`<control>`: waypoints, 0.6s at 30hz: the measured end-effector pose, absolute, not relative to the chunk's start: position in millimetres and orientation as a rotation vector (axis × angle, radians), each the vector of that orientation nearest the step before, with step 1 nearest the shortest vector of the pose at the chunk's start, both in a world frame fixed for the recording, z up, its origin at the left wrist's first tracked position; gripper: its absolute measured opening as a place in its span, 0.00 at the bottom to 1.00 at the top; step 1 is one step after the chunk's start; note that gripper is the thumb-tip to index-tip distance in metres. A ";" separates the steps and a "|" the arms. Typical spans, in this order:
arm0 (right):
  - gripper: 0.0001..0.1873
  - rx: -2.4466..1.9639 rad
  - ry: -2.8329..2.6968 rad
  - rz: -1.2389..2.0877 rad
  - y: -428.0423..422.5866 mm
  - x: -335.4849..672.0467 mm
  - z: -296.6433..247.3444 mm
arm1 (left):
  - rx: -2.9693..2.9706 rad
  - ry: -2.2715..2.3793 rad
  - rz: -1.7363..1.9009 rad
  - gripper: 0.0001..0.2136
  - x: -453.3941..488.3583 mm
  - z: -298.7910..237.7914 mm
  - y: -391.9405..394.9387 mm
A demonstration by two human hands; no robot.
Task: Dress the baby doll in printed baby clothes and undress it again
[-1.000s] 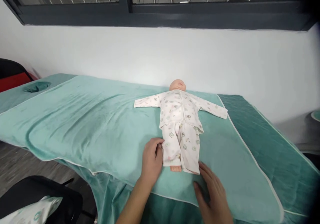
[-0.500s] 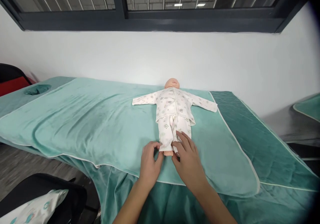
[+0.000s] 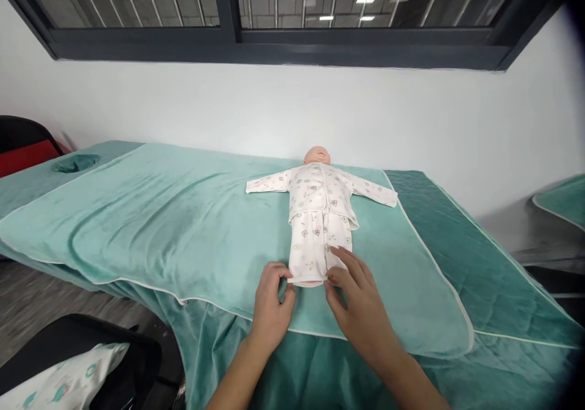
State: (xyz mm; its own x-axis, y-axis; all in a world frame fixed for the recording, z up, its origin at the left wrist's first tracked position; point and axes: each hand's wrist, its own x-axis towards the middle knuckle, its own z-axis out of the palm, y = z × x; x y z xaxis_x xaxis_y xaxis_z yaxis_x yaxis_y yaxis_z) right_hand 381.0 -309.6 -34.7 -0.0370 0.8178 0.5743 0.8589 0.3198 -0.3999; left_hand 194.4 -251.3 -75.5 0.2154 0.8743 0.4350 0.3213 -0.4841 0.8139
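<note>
A baby doll [image 3: 317, 155] lies on its back, dressed in a white patterned jacket [image 3: 313, 187] with both sleeves spread out. Below the jacket are matching baby trousers [image 3: 307, 239]. My left hand [image 3: 273, 306] pinches the left corner of one trouser leg's hem between thumb and fingers. At the other corner of that hem, my right hand [image 3: 359, 300] holds the cloth between thumb and forefinger, its other fingers raised over the second leg. Between my hands the cuff is stretched flat and wide. The doll's feet are hidden, apart from a sliver of pinkish colour under the hem.
Under the doll, a light green blanket [image 3: 205, 227] covers a massage bed with a face hole [image 3: 75, 163] at its left end. Behind it stand a white wall and a barred window. A black chair [image 3: 137, 361] at lower left carries a printed white package [image 3: 68, 376].
The trouser hem has been pulled out wide and down over the foot that showed before. My right hand has shifted slightly right, and the view has tilted a little.
</note>
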 end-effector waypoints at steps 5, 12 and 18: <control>0.15 -1.527 -1.697 0.001 -307.6 398.4 -38.0 | 1.753 1.035 1.334 0.04 191.9 -73.3 -239.1; 0.05 -1.527 -1.685 0.213 -314.4 407.5 -50.5 | 1.477 1.050 1.366 0.05 206.1 -72.6 -209.3; 0.11 -1.614 -1.418 0.482 -297.9 434.0 -39.3 | 1.204 1.032 1.380 0.08 219.4 -61.7 -157.9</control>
